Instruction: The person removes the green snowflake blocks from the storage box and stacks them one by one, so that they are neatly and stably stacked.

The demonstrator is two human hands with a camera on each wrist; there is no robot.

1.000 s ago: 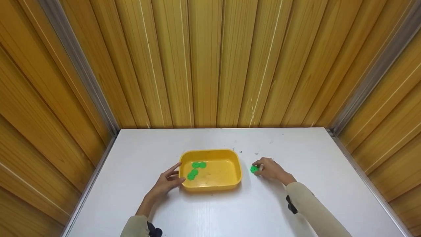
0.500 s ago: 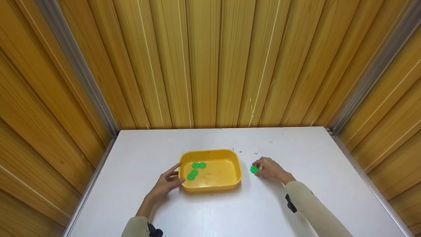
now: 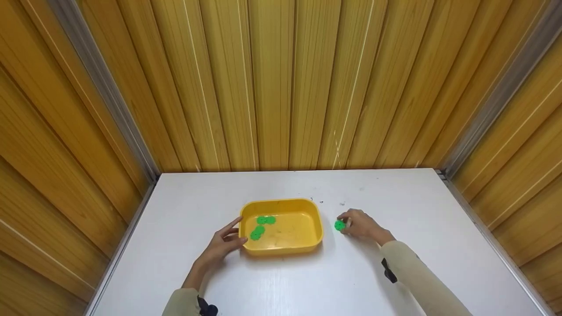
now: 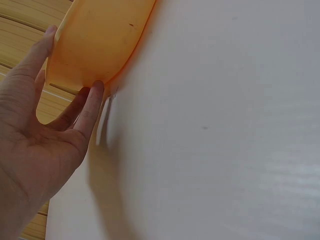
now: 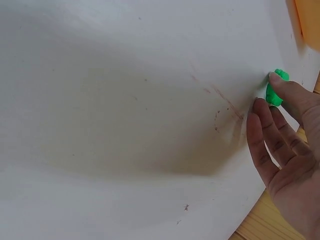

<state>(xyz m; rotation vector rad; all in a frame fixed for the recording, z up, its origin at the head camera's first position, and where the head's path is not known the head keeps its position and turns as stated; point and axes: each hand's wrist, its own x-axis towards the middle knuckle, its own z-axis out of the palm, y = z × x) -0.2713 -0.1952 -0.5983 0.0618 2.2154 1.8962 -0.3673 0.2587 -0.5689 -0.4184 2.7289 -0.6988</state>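
Note:
A yellow plastic tray (image 3: 281,251) stands on the white table. My left hand (image 3: 219,245) rests at its left end, fingers spread and fairly straight, thumb at the near corner. In the left wrist view the fingertips (image 4: 96,87) touch the outside wall of the tray (image 4: 102,40). To the right of the tray my right hand (image 3: 362,226) pinches a small green scalloped disc (image 3: 339,225) between thumb and fingers, close over the table. The right wrist view shows the green disc (image 5: 276,89) under the thumb, the other fingers loosely curved.
Inside the tray, toward its left side, lie several green scalloped discs (image 3: 257,232) in two overlapping pairs. Small dark specks (image 3: 321,202) mark the white table (image 3: 281,289) behind the tray. Wood-patterned panels (image 3: 272,87) enclose the back and both sides.

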